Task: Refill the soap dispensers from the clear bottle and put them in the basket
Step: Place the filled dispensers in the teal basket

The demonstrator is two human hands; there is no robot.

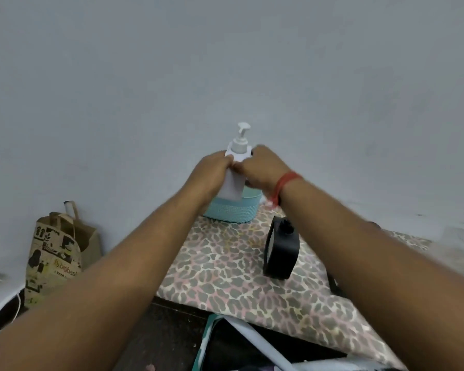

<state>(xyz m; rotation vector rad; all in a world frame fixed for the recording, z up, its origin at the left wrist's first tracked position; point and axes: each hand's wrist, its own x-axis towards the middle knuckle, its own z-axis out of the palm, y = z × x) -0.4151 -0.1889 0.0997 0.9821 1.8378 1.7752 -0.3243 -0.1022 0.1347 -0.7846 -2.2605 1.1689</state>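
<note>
Two hands: both on the white dispenser, out at arm's length
Paper bag (62, 253): standing far left by the wall
Left hand (212, 171): fingers curled tight round the white dispenser (235, 183)
White dispenser: upright, pump on top, held over the teal basket (231, 211)
Right hand (263, 167): fingers wrapped on its other side, red thread at the wrist
Black dispenser (280, 249): on the leopard-print cloth (233, 271), well apart from the basket

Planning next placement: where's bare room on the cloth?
Free: patterned cloth between teal basket and black dispenser, plus its near-left stretch. Crowded: basket top, where both hands hold the white dispenser.
</note>
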